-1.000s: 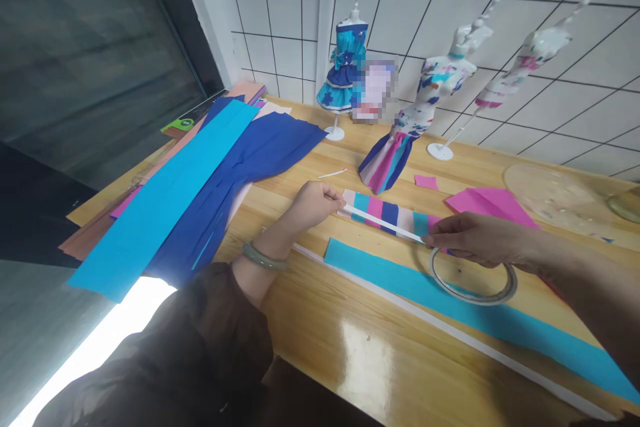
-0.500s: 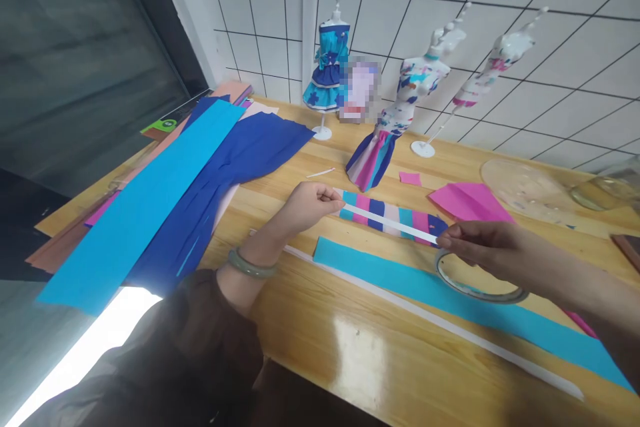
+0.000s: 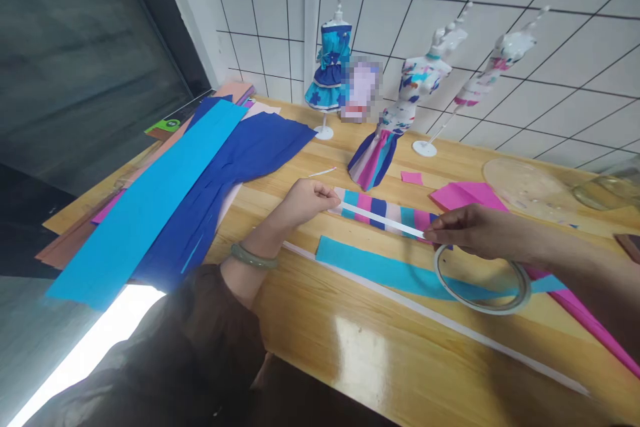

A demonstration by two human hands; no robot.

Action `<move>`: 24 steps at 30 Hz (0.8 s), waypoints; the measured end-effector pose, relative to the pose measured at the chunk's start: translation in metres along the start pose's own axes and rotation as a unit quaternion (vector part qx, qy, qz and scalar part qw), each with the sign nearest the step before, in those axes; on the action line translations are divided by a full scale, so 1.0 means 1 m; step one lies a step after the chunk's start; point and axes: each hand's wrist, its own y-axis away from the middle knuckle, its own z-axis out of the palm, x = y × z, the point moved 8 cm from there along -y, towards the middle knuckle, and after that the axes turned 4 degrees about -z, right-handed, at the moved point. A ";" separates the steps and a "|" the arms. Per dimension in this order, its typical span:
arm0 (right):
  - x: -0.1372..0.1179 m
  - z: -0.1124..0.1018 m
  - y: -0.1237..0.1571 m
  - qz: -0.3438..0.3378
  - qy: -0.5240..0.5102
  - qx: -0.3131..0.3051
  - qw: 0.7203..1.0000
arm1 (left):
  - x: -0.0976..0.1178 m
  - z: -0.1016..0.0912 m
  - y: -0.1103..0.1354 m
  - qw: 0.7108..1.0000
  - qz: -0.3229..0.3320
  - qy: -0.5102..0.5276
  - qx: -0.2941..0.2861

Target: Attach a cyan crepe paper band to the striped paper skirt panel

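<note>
My left hand [image 3: 311, 201] pinches the free end of a white tape strip [image 3: 383, 219], stretched tight over a striped fabric piece [image 3: 387, 216] of cyan, pink, navy and white on the wooden table [image 3: 380, 353]. My right hand [image 3: 470, 230] pinches the strip's other end and holds the thin tape roll [image 3: 483, 277], which hangs over a long cyan paper strip [image 3: 395, 272]. A green bangle sits on my left wrist.
Three small dress mannequins [image 3: 380, 127] stand by the tiled wall. Cyan and navy paper sheets [image 3: 200, 173] lie at left. Pink paper pieces [image 3: 457, 195] and a clear plastic dish [image 3: 530, 187] lie at right. A long white strip [image 3: 440, 323] runs along the table.
Both hands stay on the stretched tape. My right hand and the roll have shifted slightly toward the striped fabric. A pink strip has come into view at the right edge.
</note>
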 end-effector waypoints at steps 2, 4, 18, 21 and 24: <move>0.003 0.017 -0.002 0.040 -0.022 -0.069 0.997 | -0.004 -0.003 -0.002 0.999 -0.010 -0.032 0.018; 0.005 0.031 -0.003 0.070 -0.040 -0.124 0.989 | -0.008 -0.005 -0.004 0.997 -0.010 -0.063 0.034; 0.028 0.073 0.003 0.146 -0.165 -0.321 0.921 | -0.018 -0.003 -0.007 0.989 -0.039 -0.134 0.048; 0.030 0.075 0.004 0.142 -0.176 -0.310 0.923 | -0.019 -0.004 -0.009 0.987 -0.032 -0.147 0.056; 0.035 0.076 0.002 0.144 -0.166 -0.303 0.927 | -0.019 -0.005 -0.011 0.984 -0.022 -0.160 0.069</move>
